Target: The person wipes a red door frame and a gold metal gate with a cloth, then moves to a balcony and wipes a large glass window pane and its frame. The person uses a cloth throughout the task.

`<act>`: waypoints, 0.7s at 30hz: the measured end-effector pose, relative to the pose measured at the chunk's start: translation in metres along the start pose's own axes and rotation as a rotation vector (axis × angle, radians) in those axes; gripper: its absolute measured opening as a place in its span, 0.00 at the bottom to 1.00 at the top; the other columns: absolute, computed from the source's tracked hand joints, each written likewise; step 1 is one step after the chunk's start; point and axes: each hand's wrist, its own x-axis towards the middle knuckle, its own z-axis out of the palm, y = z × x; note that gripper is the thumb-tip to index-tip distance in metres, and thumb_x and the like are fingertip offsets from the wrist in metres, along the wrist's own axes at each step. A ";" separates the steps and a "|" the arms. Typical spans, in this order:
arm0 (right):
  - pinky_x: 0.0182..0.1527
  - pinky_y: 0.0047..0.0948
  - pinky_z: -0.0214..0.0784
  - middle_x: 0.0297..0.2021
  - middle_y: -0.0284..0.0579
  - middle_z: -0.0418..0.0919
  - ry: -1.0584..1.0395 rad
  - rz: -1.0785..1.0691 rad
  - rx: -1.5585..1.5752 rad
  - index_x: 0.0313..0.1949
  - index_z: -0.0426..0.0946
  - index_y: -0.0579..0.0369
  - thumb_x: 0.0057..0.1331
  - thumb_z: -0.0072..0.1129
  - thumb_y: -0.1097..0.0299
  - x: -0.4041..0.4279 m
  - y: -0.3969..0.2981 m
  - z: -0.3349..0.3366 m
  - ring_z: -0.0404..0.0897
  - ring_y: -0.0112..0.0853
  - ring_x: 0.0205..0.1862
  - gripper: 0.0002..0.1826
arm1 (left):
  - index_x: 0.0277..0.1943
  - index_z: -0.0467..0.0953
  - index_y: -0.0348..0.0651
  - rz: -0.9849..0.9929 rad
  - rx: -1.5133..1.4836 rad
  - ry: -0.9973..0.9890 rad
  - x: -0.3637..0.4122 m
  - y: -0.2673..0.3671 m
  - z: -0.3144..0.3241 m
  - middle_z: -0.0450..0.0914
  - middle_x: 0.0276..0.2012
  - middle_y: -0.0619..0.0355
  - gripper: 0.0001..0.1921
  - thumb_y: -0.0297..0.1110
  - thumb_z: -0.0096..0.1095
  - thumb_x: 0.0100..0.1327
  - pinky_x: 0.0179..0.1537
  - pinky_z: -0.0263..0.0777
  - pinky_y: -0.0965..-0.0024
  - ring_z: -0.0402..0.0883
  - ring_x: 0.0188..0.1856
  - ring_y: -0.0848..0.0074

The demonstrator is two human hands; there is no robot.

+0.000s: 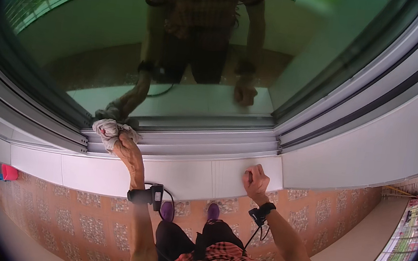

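A crumpled pale cloth (109, 133) is gripped by my left hand (129, 154) and pressed to the lower left corner of a dark glass pane (201, 63), where the pane meets the metal window frame (207, 140). My right hand (256, 180) is curled into a loose fist over the white tiled sill (179, 177), with nothing seen in it; whether it rests on the sill I cannot tell. Both wrists wear black straps with small cabled devices. The glass mirrors my body and arms.
Metal sliding tracks (31, 108) run along the left, and more frame (359, 86) rises at the right. Blue and red plastic containers (2, 171) stand on the stone-patterned floor (91, 229) at the left. A low wall (360, 235) with a grille above lies behind me, right.
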 end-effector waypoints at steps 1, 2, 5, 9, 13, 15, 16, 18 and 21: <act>0.19 0.30 0.65 0.21 0.39 0.69 0.000 -0.023 0.058 0.31 0.71 0.52 0.55 0.58 0.77 0.003 -0.007 0.006 0.71 0.35 0.19 0.06 | 0.40 0.72 0.26 0.293 0.199 0.095 -0.017 -0.013 0.009 0.75 0.29 0.49 0.18 0.37 0.43 0.68 0.38 0.69 0.65 0.71 0.31 0.65; 0.19 0.30 0.65 0.21 0.39 0.69 0.004 -0.025 0.081 0.31 0.72 0.51 0.55 0.59 0.77 0.001 -0.002 0.003 0.71 0.35 0.18 0.07 | 0.48 0.68 0.25 0.194 0.203 -0.080 -0.035 -0.008 0.018 0.73 0.38 0.46 0.16 0.32 0.41 0.67 0.41 0.69 0.65 0.71 0.36 0.64; 0.19 0.30 0.65 0.21 0.39 0.68 0.009 0.002 0.138 0.31 0.72 0.52 0.55 0.59 0.77 0.001 -0.001 0.000 0.71 0.35 0.18 0.07 | 0.61 0.58 0.25 0.265 0.022 -0.231 -0.100 0.035 0.067 0.67 0.53 0.42 0.20 0.22 0.38 0.66 0.50 0.70 0.66 0.72 0.46 0.63; 0.20 0.31 0.66 0.23 0.39 0.70 -0.005 0.044 0.169 0.32 0.72 0.51 0.56 0.59 0.77 -0.003 0.006 -0.001 0.72 0.34 0.18 0.07 | 0.66 0.51 0.29 -0.039 -0.268 -0.517 -0.158 0.042 0.103 0.64 0.56 0.41 0.24 0.17 0.38 0.67 0.61 0.61 0.65 0.67 0.58 0.61; 0.19 0.28 0.62 0.22 0.41 0.69 0.006 -0.002 0.234 0.31 0.73 0.54 0.57 0.59 0.77 0.005 0.001 -0.001 0.69 0.31 0.15 0.05 | 0.63 0.55 0.28 0.223 -0.027 -0.513 -0.216 0.061 0.145 0.67 0.56 0.40 0.22 0.18 0.39 0.67 0.62 0.59 0.60 0.69 0.57 0.55; 0.18 0.28 0.61 0.22 0.41 0.68 0.000 0.040 0.244 0.31 0.72 0.54 0.56 0.59 0.78 0.000 0.003 0.000 0.69 0.32 0.15 0.06 | 0.61 0.59 0.27 0.095 -0.230 -0.588 -0.217 0.066 0.150 0.72 0.52 0.41 0.20 0.23 0.44 0.66 0.60 0.60 0.58 0.72 0.52 0.53; 0.18 0.28 0.61 0.22 0.41 0.68 -0.010 0.015 0.265 0.31 0.72 0.54 0.56 0.59 0.78 0.002 0.000 0.001 0.69 0.32 0.15 0.06 | 0.60 0.60 0.28 0.225 -0.090 -0.517 -0.217 0.059 0.155 0.73 0.50 0.42 0.21 0.27 0.47 0.67 0.56 0.63 0.60 0.73 0.50 0.56; 0.19 0.30 0.64 0.24 0.40 0.71 -0.018 0.047 0.215 0.31 0.73 0.52 0.56 0.59 0.77 0.000 0.000 -0.001 0.71 0.33 0.16 0.05 | 0.60 0.61 0.29 0.347 0.057 -0.428 -0.225 0.056 0.163 0.75 0.48 0.43 0.22 0.32 0.49 0.67 0.52 0.67 0.61 0.74 0.47 0.59; 0.19 0.30 0.63 0.23 0.40 0.71 0.002 0.011 0.218 0.31 0.73 0.52 0.56 0.58 0.78 -0.002 -0.001 0.001 0.71 0.32 0.16 0.05 | 0.54 0.70 0.37 -0.536 -0.235 -0.615 -0.216 0.074 0.151 0.77 0.47 0.54 0.18 0.37 0.53 0.66 0.50 0.65 0.67 0.72 0.47 0.69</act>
